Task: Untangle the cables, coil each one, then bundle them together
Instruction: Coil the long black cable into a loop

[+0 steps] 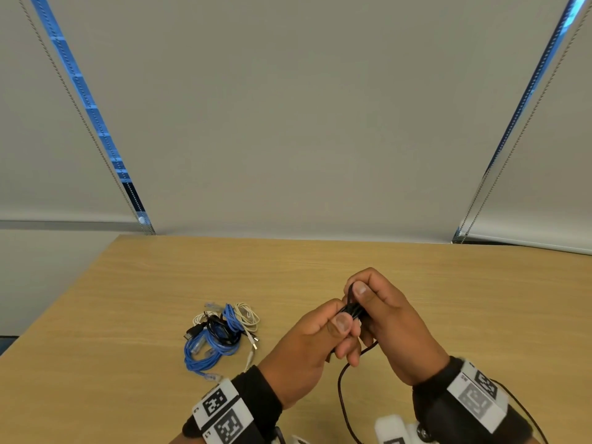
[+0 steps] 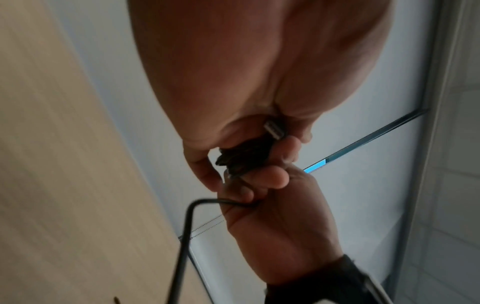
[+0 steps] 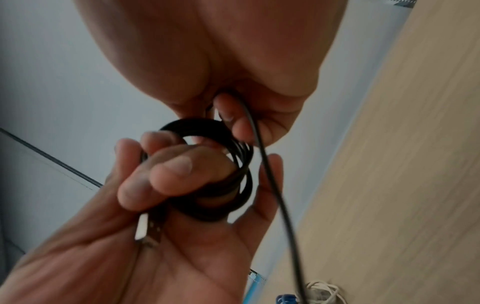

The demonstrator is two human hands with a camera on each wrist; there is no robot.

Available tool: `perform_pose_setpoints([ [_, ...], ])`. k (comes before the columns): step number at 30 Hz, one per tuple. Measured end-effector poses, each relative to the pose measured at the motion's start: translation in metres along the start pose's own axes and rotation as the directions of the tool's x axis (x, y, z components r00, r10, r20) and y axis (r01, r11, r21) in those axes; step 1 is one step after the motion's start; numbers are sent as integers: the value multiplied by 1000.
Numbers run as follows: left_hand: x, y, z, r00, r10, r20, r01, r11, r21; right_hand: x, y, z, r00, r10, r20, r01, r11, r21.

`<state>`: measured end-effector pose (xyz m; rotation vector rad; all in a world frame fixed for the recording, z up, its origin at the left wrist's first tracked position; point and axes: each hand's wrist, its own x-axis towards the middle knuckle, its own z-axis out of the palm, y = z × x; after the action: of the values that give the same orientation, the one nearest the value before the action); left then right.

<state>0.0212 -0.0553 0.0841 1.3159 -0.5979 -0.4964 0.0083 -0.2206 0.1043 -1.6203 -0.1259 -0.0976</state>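
A light wooden table [image 1: 448, 299] fills the lower half, from 3 through 9 o'clock. Grey roller blinds [image 1: 288, 107] hang behind at 12 o'clock, with bead chains [image 1: 80, 107] at 10 and 2 o'clock.

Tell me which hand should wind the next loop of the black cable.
Probably the right hand: the loose tail runs out through its fingers, while the left hand pinches the finished black coil, holding it together.
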Motion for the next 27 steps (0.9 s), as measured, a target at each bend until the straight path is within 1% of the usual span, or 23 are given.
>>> perform_pose_setpoints([
  [2,2,2,-2,1000,29,-3,-29,1000,3,3,1,2,998,-41,-43,39,998,-42],
  [4,4,3,-7,998,56,-21,-55,997,46,5,4,2,996,-73,-52,69,995,-76],
  [7,5,1,-13,992,93,-89,-83,990,114,6,2,1,997,-72,-13,71,994,-82],
  [10,4,-5,-17,972,140,-189,-104,977,188,7,-1,-3,999,-37,20,38,995,-92],
  [11,4,-6,-19,964,138,-227,-100,980,169,7,0,-5,1000,-10,30,12,998,-56],
  [12,3,-6,-21,957,118,-265,-90,989,114,7,1,-6,999,23,35,-24,1000,7],
  [14,3,-3,-26,956,44,-290,-68,995,-73,5,5,-11,994,104,31,-108,983,146],
  [15,2,0,-28,963,7,-268,-53,985,-164,4,8,-13,991,134,26,-137,976,168],
  [16,2,2,-29,974,-22,-225,-31,973,-228,3,12,-15,988,153,24,-155,977,146],
  [18,1,4,-30,991,-59,-119,24,960,-280,-1,19,-17,984,174,37,-176,983,56],
  [19,1,3,-30,994,-68,-88,40,958,-283,-2,21,-17,982,185,46,-186,983,15],
  [20,1,2,-29,994,-72,-87,45,960,-277,-3,22,-16,979,195,52,-194,981,-20],
  [21,1,1,-29,991,-72,-112,40,963,-266,-3,22,-14,978,202,49,-199,978,-61],
  [23,3,-2,-29,972,-43,-232,3,985,-172,-4,21,-12,986,165,-3,-163,966,-200],
  [25,6,-5,-33,931,0,-364,5,1000,12,-6,17,-13,993,50,-105,-79,953,-291],
  [26,7,-8,-34,911,14,-412,19,997,77,-7,14,-14,991,-11,-133,-28,956,-291],
  [27,8,-9,-35,896,22,-444,30,994,110,-9,10,-13,992,-48,-119,11,957,-289],
])
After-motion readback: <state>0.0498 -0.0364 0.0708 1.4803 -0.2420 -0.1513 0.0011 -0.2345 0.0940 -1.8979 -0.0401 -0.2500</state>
